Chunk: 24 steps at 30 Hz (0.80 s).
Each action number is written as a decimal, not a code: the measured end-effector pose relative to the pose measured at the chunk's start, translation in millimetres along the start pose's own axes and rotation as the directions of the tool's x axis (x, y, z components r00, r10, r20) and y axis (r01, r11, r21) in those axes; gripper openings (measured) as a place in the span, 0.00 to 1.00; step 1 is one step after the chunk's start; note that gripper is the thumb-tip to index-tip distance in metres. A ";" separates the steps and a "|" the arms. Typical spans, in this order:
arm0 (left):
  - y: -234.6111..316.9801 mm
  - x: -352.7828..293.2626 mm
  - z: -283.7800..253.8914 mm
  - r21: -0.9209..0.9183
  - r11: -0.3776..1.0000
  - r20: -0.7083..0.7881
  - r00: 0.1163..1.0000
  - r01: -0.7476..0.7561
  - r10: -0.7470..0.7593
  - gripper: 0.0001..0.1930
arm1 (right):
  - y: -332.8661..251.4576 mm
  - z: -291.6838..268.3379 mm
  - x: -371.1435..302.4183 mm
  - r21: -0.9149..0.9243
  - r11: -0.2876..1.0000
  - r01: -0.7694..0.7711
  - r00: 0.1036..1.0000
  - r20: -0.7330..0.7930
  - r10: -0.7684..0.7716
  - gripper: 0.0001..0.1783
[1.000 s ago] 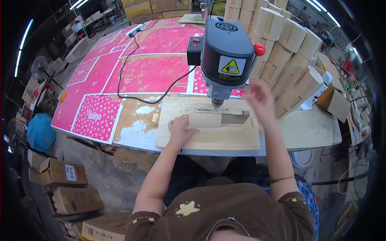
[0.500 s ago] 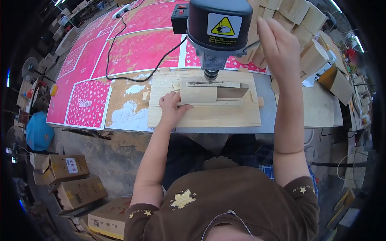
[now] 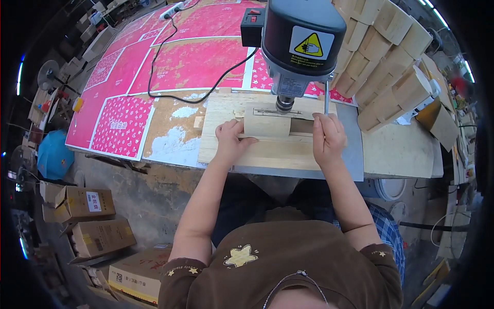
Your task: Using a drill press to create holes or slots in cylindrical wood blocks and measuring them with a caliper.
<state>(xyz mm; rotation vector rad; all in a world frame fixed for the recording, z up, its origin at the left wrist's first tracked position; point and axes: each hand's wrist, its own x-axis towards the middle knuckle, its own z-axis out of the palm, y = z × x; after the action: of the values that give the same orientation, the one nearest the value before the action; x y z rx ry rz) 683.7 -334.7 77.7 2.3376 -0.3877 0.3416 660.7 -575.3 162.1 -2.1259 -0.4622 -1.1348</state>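
A drill press (image 3: 303,36) with a dark motor housing stands over the work, its chuck (image 3: 284,104) above a pale wooden piece (image 3: 266,125). This piece has a curved face and a hollow at its right end, and it lies on a flat wooden board (image 3: 272,154). My left hand (image 3: 231,141) grips the left end of the piece, thumb along the near side. My right hand (image 3: 330,138) is closed round the lower end of the metal feed lever (image 3: 327,98), low beside the piece's right end. Whether the bit touches the wood I cannot tell.
Similar wooden pieces (image 3: 393,77) are stacked at the back right. A black cable (image 3: 180,101) loops over the pink-covered table (image 3: 200,56) to a power strip (image 3: 172,10). Cardboard boxes (image 3: 103,237) stand on the floor at the left.
My right hand has come down from high beside the motor housing to near the board, the lever swinging down with it. My left hand keeps its hold on the wooden piece. The view has shifted slightly.
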 end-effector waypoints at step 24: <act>29.3 3.2 29.1 0.044 0.997 -0.057 0.997 -0.056 0.059 0.22 | -38.2 -58.2 104.4 -0.010 0.993 -0.117 0.979 0.168 0.117 0.11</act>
<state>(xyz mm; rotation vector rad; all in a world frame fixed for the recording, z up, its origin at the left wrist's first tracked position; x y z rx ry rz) 679.5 -375.9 76.8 2.3556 -0.4241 0.4484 662.3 -589.7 286.7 -2.2279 -0.4072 -0.8937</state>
